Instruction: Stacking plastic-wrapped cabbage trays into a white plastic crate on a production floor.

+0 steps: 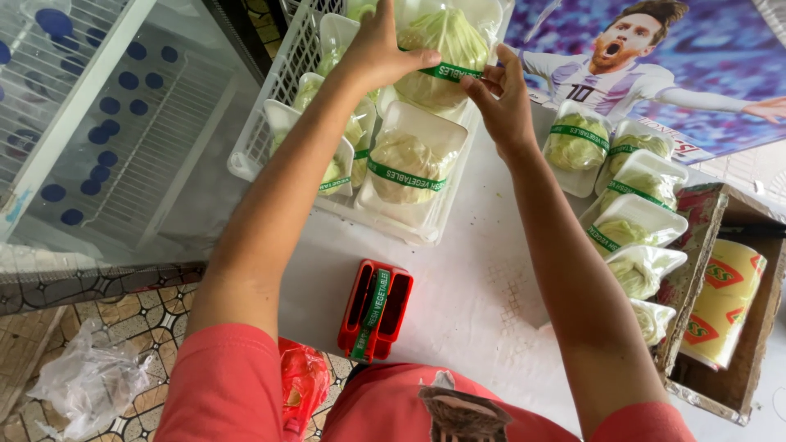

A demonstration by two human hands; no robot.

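Both hands grip one wrapped cabbage tray (438,49) over the crate (270,90): left hand (381,49) steadying, right hand (503,98) pinching the green tape (450,72). Best pulled taut, pressed flat.

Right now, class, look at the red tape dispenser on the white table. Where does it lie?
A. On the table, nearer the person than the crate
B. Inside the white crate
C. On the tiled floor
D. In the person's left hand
A: the red tape dispenser lies on the bare white table, apart from the white crate and from both hands, which hold a wrapped cabbage tray above the crate.
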